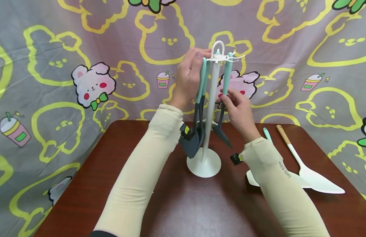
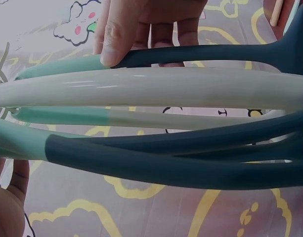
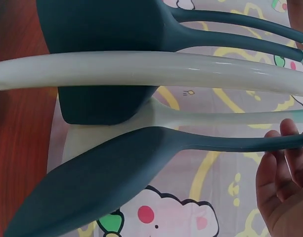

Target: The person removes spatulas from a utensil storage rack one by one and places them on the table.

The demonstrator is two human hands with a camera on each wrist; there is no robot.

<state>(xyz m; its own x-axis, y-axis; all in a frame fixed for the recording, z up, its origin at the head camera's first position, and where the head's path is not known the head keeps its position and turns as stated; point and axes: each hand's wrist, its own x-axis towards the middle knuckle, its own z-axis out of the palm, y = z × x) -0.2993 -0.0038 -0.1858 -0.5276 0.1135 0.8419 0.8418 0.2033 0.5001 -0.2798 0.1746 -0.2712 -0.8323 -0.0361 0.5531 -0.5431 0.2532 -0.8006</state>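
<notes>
A white utensil stand [image 1: 210, 108] rises from a round base, with kitchen tools hanging from its top hooks. My right hand [image 1: 240, 108] pinches a dark spatula with a mint handle [image 1: 227, 75] low on that handle, on the stand's right; its blade [image 3: 102, 182] hangs tilted. At the top left, my left hand [image 1: 187, 75] is against the stand's head, fingers reaching behind it; their tips are partly hidden. Beside that hand hang two dark turners [image 1: 190, 146] with mint handles. A pale tool with a mint handle [image 2: 62, 115] hangs behind the post.
On the brown table [image 1: 111, 184], to the right, lie a white turner with a wooden handle [image 1: 316, 179] and a white tool with a mint handle [image 1: 267, 133], partly covered by my right sleeve. A patterned curtain [image 1: 126, 39] hangs behind the table.
</notes>
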